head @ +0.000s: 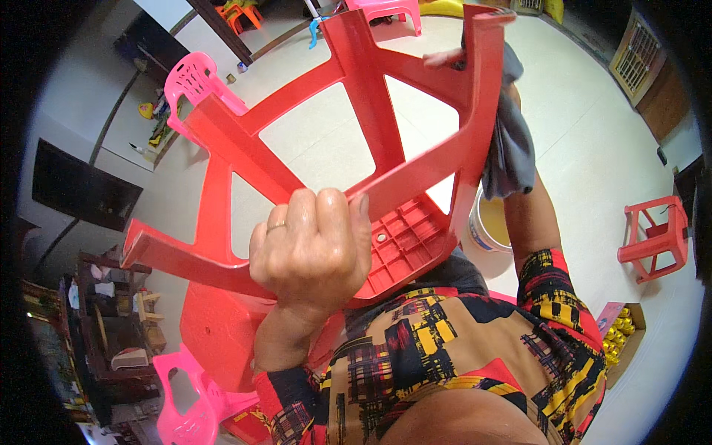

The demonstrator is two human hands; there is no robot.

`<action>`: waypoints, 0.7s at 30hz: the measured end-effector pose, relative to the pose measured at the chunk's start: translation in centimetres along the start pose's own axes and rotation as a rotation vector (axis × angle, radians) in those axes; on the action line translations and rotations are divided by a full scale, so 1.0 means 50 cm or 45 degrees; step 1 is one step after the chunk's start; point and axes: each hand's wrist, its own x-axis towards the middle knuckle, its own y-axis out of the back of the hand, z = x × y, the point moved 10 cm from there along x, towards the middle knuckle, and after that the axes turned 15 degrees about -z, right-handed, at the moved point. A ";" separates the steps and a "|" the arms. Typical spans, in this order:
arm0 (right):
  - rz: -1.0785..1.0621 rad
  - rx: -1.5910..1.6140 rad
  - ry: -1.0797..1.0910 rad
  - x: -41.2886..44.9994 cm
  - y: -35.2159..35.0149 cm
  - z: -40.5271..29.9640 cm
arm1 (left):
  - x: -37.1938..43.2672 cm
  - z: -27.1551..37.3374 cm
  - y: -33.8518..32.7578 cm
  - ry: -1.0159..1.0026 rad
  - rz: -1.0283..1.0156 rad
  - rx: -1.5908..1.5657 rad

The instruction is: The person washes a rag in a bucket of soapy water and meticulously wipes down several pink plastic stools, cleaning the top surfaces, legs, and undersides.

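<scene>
A red plastic stool (361,94) is tipped with its legs pointing up and away from me, and the ribbed underside of its seat (409,239) rests near my lap. My left hand (311,239), with a ring on one finger, is closed around a crossbar between the legs on the near side. At the right-hand leg, a dark grey cloth (509,144) drapes down the outer side. My right hand (443,59) holds the cloth around this leg near its top; only some fingertips show, and the leg and cloth hide the rest.
A white bucket (490,222) of yellowish liquid stands by my right forearm. Another red stool (222,328) is at my left, near a pink chair (192,395). A small red stool (656,239) and a box of gold-coloured items (620,339) sit at the right. A pink chair (192,83) stands further off.
</scene>
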 end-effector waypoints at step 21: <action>0.242 -0.214 -0.212 0.051 0.086 0.111 | -0.092 0.048 0.099 -0.245 0.282 -0.149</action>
